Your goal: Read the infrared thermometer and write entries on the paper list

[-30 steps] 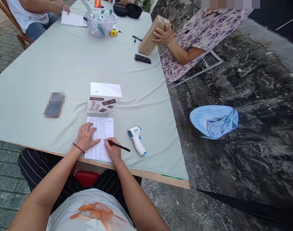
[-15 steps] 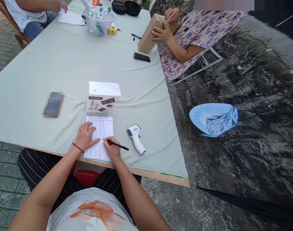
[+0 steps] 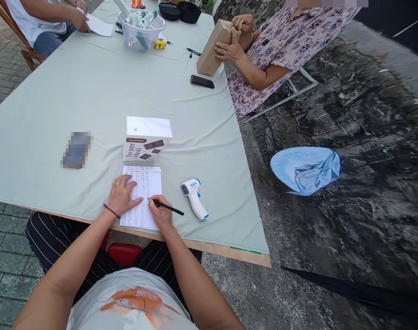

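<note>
A notepad (image 3: 143, 217) covered in rows of small writing lies at the table's front edge. My left hand (image 3: 121, 195) rests spread on its left side, fingers apart. In my right hand (image 3: 161, 213) a black pen (image 3: 172, 209) is gripped, its tip on or just over the page near the right end of the written rows. Just behind the pad stands a white "Super Meal" box (image 3: 147, 142). To the right of my right hand lies a white and blue infrared thermometer (image 3: 195, 199).
A blurred phone-like thing (image 3: 76, 150) lies left. Farther back are a clear basket of bottles (image 3: 140, 34), a yellow tape measure (image 3: 160, 43) and a black phone (image 3: 202, 81). One person holds a cardboard box (image 3: 214, 50); another holds paper (image 3: 100, 25). A blue hat (image 3: 305, 169) lies beyond the right edge.
The pen tip has shifted very slightly right; my left hand stays put. The person at far left has drawn the paper leftward, and the other person's hands have shifted on the cardboard box.
</note>
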Demonstrator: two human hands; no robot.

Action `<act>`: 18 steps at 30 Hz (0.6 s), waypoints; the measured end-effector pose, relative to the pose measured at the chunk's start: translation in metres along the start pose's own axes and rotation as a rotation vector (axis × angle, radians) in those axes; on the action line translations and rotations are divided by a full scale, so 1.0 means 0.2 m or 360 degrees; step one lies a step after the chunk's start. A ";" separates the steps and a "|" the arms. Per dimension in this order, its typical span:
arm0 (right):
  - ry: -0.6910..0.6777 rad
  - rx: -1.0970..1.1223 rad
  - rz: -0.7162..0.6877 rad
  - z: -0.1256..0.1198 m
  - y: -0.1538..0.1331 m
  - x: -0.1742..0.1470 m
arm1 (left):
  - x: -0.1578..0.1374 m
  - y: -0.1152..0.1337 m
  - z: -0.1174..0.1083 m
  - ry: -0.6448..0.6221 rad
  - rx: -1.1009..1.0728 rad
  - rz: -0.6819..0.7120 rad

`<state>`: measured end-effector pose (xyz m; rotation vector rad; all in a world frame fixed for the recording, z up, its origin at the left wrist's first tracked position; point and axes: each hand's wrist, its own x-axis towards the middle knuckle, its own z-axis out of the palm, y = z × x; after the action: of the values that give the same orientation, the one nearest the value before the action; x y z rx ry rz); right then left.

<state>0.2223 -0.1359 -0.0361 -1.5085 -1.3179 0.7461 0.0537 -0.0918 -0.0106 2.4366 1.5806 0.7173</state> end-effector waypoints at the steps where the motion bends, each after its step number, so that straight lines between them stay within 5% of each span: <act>1: -0.0011 -0.0023 -0.0017 0.00 0.00 0.00 | 0.00 0.00 0.00 -0.0003 -0.0005 -0.0004; 18: -0.0021 -0.0035 -0.0062 0.01 0.00 0.01 | -0.01 -0.01 0.00 0.0013 -0.0005 -0.0009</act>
<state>0.2221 -0.1333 -0.0366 -1.4933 -1.3655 0.7198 0.0516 -0.0927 -0.0113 2.4290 1.5873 0.7293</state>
